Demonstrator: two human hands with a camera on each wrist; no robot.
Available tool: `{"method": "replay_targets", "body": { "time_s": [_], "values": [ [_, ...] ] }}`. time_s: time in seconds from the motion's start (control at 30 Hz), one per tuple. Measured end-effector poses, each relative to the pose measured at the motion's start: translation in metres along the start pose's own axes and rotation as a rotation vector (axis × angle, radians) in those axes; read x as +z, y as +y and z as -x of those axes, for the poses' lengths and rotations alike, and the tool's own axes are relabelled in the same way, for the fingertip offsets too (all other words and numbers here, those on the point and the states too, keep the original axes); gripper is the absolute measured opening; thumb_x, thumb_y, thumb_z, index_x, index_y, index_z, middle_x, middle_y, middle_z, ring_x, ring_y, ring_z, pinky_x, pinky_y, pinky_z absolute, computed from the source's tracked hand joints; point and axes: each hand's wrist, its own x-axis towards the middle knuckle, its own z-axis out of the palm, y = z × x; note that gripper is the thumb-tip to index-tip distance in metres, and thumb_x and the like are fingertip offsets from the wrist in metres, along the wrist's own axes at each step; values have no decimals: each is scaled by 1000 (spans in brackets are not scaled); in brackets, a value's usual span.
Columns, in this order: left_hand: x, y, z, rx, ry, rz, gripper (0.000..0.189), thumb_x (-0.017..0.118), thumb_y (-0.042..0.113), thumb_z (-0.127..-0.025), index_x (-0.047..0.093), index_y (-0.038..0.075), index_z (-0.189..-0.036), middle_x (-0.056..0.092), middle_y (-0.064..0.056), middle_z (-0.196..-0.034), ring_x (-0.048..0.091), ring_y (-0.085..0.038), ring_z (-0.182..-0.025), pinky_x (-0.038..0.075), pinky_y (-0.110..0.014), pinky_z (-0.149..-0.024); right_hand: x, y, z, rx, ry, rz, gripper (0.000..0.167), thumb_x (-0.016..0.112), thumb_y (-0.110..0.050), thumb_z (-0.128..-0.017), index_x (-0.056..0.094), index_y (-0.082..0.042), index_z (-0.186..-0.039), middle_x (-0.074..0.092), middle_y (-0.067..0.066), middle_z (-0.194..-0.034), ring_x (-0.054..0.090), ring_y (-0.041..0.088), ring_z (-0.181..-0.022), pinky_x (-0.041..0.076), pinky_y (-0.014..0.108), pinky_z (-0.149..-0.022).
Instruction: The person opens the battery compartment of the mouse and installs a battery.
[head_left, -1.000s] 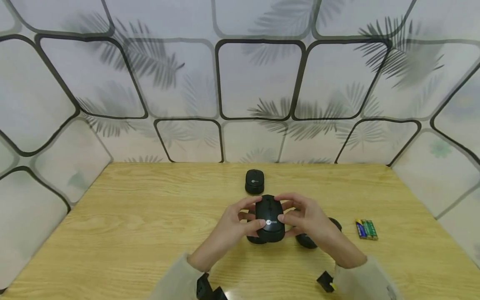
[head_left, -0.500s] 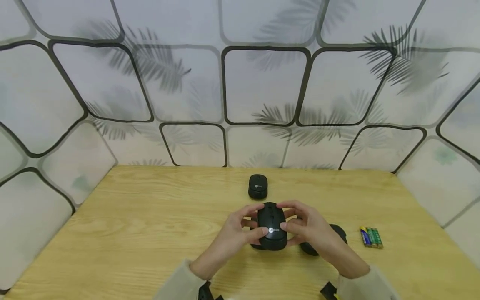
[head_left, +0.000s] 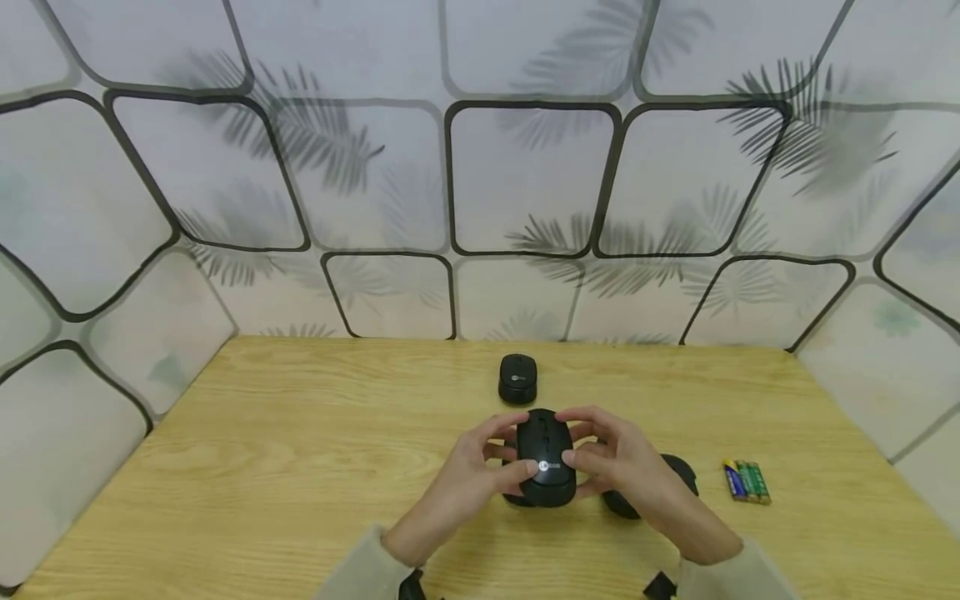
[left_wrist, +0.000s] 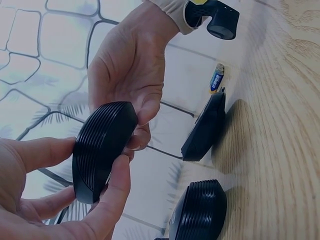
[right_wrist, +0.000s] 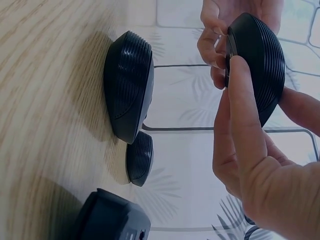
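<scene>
Both hands hold up a black computer mouse (head_left: 546,442) with a white logo, over the middle of the table. My left hand (head_left: 474,467) grips its left side, thumb on the top shell near the logo. On the opposite side my right hand (head_left: 618,454) pinches it with thumb and fingers. Ridged sides of the held mouse (left_wrist: 102,145) show in the left wrist view, clear of the table. Behind it stands a second mouse (right_wrist: 129,87), mostly hidden in the head view. Another black mouse-shaped thing (head_left: 681,473) lies partly hidden under my right wrist.
A further black mouse (head_left: 517,379) sits near the table's back edge. Several small batteries (head_left: 746,482), blue and green, lie side by side at the right. Patterned fabric walls (head_left: 525,183) enclose the wooden table (head_left: 300,467) at the back and sides.
The head view has shifted slightly, so everything sits lower in the picture. Both hands keep their hold on the mouse, with little movement between them.
</scene>
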Motion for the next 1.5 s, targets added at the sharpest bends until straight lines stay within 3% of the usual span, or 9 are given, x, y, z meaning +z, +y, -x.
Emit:
{"method": "replay_targets", "body": {
  "time_s": [0.83,1.17,1.33,1.5],
  "values": [
    [-1,-2,-3,-2,29,10,58,73,2,-92,50,4,-145,52,-17,-126,58,-25,-104,64,-37,-78,-2,-1,0,-15,0,-9,57,63,-6,-99,37,10,-148,49,26,-127,69,27,-86,65,40,-70],
    [-2,-2,-4,5,21,56,44,68,5,-97,56,-1,-139,59,-17,-122,61,-21,-102,64,-35,-78,-2,-1,0,-9,13,-2,48,59,-8,-103,42,9,-144,49,26,-129,67,26,-95,65,41,-72],
    [-4,-3,-4,19,27,83,38,52,-5,-102,55,-4,-141,59,-18,-121,62,-19,-101,63,-37,-84,-3,-2,0,-20,10,6,45,53,-1,-104,42,9,-147,49,25,-127,67,23,-95,64,38,-76],
    [-4,-4,-4,47,55,6,47,61,-14,-92,60,-2,-138,65,-14,-116,64,-21,-102,62,-35,-85,-4,0,0,-29,-10,14,56,59,6,-95,40,11,-148,48,24,-128,68,15,-95,62,34,-79]
  ]
}}
